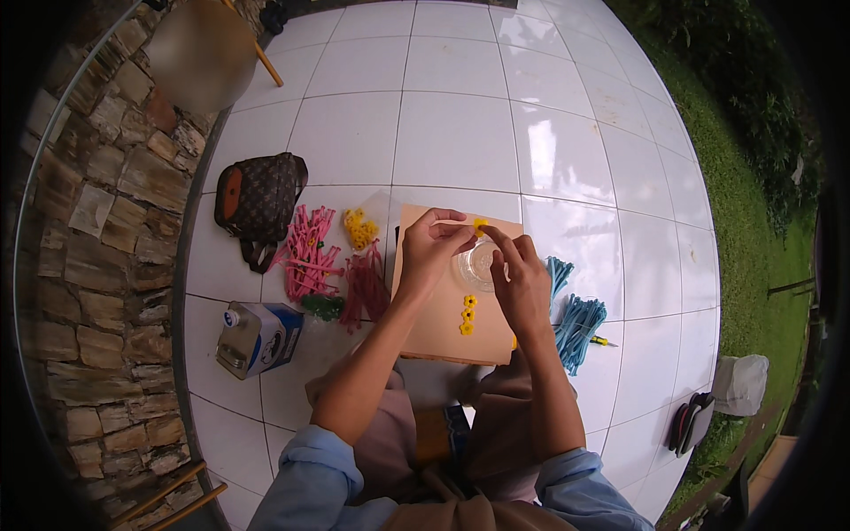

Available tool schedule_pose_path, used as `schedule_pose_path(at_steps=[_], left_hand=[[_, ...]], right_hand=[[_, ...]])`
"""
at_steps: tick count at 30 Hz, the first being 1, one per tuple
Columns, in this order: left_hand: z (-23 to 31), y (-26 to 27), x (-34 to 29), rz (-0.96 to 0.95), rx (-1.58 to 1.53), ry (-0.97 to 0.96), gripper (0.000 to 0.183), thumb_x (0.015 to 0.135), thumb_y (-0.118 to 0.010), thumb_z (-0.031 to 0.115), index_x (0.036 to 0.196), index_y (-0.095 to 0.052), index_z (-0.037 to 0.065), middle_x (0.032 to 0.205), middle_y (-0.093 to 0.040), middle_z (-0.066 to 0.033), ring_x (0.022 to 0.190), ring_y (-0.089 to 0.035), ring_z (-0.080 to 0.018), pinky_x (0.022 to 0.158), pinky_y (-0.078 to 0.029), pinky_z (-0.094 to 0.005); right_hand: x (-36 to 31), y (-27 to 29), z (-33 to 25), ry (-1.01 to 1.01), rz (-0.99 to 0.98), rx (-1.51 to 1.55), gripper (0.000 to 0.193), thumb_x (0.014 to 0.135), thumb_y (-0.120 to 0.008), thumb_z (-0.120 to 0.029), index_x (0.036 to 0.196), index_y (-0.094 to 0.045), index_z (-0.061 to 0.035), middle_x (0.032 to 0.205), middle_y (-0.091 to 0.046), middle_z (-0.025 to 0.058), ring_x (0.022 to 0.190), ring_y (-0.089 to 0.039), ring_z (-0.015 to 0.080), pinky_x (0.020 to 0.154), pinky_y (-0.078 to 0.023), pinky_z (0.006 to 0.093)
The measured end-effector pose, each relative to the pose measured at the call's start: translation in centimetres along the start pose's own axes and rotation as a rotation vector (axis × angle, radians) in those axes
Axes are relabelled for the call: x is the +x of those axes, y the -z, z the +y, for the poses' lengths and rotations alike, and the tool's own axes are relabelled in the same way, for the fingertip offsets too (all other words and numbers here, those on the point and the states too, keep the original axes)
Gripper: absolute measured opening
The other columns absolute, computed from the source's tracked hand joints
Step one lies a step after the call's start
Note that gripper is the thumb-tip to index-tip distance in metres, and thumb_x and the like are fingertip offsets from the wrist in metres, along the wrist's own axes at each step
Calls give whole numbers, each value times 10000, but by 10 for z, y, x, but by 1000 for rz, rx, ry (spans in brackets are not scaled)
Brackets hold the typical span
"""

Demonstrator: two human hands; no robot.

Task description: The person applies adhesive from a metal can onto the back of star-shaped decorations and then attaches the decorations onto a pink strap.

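A small yellow plastic flower (480, 226) is pinched in the fingertips of my left hand (431, 254), above the far part of a brown board (434, 323). From the other side, the index fingertip of my right hand (524, 283) reaches up against the flower; its thumb is apart from that finger. Just below the fingers stands a round clear container (475, 268), partly covered by my right hand. Several more yellow flowers (467, 315) lie in a short column on the board, nearer to me.
Left of the board lie pink strips (310, 252), darker pink strips (364, 288), yellow flowers in a clear bag (360, 228) and a green bundle (324, 306). Farther left are a brown bag (258, 199) and a metal can (259, 338). Blue strips (580, 327) and a yellow-handled screwdriver (604, 342) lie right.
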State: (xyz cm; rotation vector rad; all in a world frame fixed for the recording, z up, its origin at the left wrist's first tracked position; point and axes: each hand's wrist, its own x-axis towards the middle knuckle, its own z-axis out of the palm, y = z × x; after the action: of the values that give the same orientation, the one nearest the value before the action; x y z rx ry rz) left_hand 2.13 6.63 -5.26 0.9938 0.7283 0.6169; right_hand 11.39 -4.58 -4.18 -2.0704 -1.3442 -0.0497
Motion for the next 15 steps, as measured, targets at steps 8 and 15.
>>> schedule_pose_path(at_steps=[8,15], left_hand=[[-12,14,5,-8,383,-84,140,746,-629,14,875,-592,-29,791,-639,-118,736,-642,-180,691,-525,-257],[-70,70,17,-172,1187,-82,65,647,-663,41,711,-653,35,721,-643,-125,687,-638,-236,649,-512,-321]], right_hand=[[2,8,6,-104,242,238,285,821,-509,-3,1090,-557,-86,749,-457,63,533,-440,140,512,-398,271],[3,4,20,-245,81,245,349,822,-506,-30,1158,-490,-124,829,-472,88,603,-506,191,567,-441,321]])
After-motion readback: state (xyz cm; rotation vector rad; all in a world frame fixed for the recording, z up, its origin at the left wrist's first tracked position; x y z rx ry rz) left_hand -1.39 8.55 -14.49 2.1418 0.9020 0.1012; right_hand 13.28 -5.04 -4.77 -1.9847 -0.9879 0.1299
